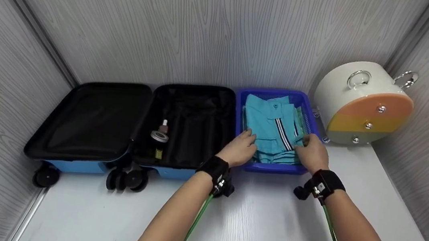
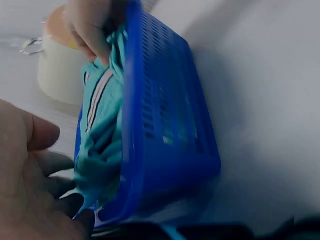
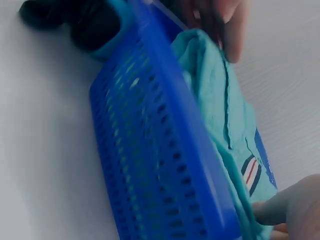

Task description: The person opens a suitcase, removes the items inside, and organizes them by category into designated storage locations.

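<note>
A folded turquoise garment (image 1: 267,120) with a button and a black-and-white striped band lies on top in the blue plastic basket (image 1: 273,168). My right hand (image 1: 312,152) pinches the garment's near right edge; in the right wrist view its thumb (image 3: 272,210) presses on the cloth beside the stripe. At the near left side of the basket is my left hand (image 1: 240,147), fingertips right at the garment's edge. The left wrist view shows that hand's thumb (image 2: 42,132) spread away from its loosely bent fingers. Greenish cloth (image 1: 302,120) shows below the garment along the right side.
Left of the basket lies an opened blue suitcase (image 1: 93,119) with black lining and wheels. Its right half holds a small bottle (image 1: 163,127), a round tin (image 1: 159,136) and a small yellow item (image 1: 158,153). A white drum-shaped case (image 1: 347,85) with a striped front stands right.
</note>
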